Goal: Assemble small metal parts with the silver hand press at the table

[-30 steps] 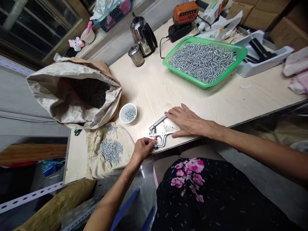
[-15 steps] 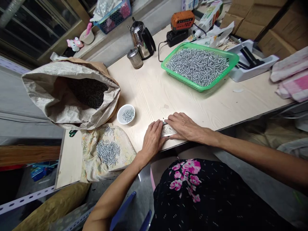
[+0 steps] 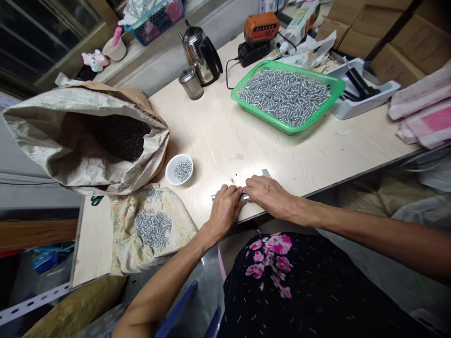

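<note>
My left hand [image 3: 224, 205] rests at the table's front edge, fingers curled over a narrow silver metal strip [image 3: 213, 197] whose end sticks out on its left. My right hand [image 3: 266, 195] is closed on the same metal, thumb and fingertips close to my left fingers. A flat grey metal tip [image 3: 266, 173] shows beyond the right knuckles; whether it belongs to the strip is hidden. To the left stands a white bowl [image 3: 179, 169] with small silver screw-like pieces. More of these pieces [image 3: 153, 227] lie heaped on a floral cloth [image 3: 123, 253].
A green basket [image 3: 289, 129] full of silver pieces stands toward the back right. At left, an open sack [image 3: 38, 122] holds dark small pieces. Behind are a kettle [image 3: 197, 51], a metal canister [image 3: 190, 83], an orange battery [image 3: 261, 27] and a grey tray [image 3: 373, 101].
The hands have shifted on the metal between them: the pale shiny surface is now mostly covered, while a strip end on the left and a grey tip on the right have come into sight.
</note>
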Demonstrator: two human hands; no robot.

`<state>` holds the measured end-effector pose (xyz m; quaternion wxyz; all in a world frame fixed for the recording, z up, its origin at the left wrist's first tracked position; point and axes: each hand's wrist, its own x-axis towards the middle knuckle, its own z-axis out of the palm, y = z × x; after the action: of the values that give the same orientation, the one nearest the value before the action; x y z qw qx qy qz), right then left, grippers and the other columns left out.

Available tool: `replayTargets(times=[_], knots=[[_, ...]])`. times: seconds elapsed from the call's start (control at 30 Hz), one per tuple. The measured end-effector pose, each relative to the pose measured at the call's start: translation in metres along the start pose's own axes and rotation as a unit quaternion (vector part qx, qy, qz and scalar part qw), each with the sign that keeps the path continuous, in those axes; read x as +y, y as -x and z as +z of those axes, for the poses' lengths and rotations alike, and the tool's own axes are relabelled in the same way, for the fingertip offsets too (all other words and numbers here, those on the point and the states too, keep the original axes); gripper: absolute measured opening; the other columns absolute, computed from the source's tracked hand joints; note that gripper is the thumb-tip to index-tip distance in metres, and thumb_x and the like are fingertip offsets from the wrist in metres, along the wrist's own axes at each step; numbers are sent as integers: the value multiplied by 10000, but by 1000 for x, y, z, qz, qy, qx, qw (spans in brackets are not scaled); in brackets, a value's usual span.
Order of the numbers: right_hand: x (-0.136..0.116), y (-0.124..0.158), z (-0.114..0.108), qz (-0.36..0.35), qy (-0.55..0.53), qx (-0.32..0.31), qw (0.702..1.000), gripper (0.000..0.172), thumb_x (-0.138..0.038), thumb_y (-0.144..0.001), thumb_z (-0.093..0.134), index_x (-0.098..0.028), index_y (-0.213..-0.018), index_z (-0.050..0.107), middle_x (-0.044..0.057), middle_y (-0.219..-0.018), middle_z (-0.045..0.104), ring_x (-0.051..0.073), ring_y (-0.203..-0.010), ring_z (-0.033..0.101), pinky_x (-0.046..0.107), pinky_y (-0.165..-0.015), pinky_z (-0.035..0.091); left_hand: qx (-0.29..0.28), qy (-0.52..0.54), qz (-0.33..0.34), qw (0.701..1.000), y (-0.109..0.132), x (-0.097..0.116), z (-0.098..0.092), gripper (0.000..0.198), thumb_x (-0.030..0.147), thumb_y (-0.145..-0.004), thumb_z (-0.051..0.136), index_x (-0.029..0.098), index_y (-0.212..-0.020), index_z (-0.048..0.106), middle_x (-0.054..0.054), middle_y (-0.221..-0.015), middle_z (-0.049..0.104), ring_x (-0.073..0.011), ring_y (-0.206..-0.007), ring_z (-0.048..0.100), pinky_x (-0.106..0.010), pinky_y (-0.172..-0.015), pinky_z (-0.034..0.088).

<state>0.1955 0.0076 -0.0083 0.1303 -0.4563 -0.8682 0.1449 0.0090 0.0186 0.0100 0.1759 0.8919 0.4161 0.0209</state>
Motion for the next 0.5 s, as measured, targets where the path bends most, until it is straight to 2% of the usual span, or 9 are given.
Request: replayTargets(times=[0.17, 0.27, 0.3, 0.4, 0.43, 0.5], knots=[[0, -1, 2, -16, -3, 13, 1000, 221, -128, -961, 464, -157, -802, 614, 54, -796, 605, 178, -762, 508, 318, -679, 353, -1, 3, 1, 1000, -3, 0, 4, 193, 293, -969, 497, 170, -972, 646, -89, -955, 637, -238, -902, 520, -380, -805, 484], [1, -2, -3, -5, 22, 12, 1000, 95, -166, -928, 546, -144, -916, 637, 78, -876, 630, 211, -840, 544, 340, -731, 404, 14, 10, -2, 1000, -4, -3, 3, 221, 289, -959, 519, 176, -1115, 627, -100, -1088, 642, -246, -982, 532, -397, -870, 487], [2, -2, -5, 2, 29, 17, 999, 121, -201, -902, 601, -133, -996, 636, 100, -948, 639, 236, -904, 556, 359, -765, 426, 25, 18, -1, 1000, -3, -6, 1, 281, 298, -948, 543, 175, -1194, 599, -110, -1172, 624, -252, -1042, 529, -406, -908, 481], [6, 2, -13, 2, 27, 53, 998, 505, -335, -827, 717, -121, -1253, 552, 175, -1247, 578, 319, -1157, 509, 439, -910, 445, 91, 53, -34, 994, 7, -19, -14, 488, 362, -905, 619, 152, -1333, 518, -151, -1324, 543, -268, -1189, 499, -419, -991, 448], [7, 4, -16, -4, 19, 67, 998, 564, -373, -829, 713, -132, -1302, 523, 185, -1315, 541, 328, -1211, 482, 457, -946, 436, 115, 62, -66, 989, 13, -24, -21, 467, 381, -904, 618, 148, -1303, 547, -151, -1288, 558, -263, -1178, 513, -412, -985, 448], [7, 10, -22, -4, 2, 85, 996, 523, -400, -872, 660, -152, -1312, 525, 176, -1325, 538, 320, -1214, 482, 463, -960, 434, 137, 57, -148, 978, 27, -31, -32, 324, 405, -916, 590, 151, -1102, 666, -120, -1095, 623, -247, -1065, 564, -389, -925, 460]])
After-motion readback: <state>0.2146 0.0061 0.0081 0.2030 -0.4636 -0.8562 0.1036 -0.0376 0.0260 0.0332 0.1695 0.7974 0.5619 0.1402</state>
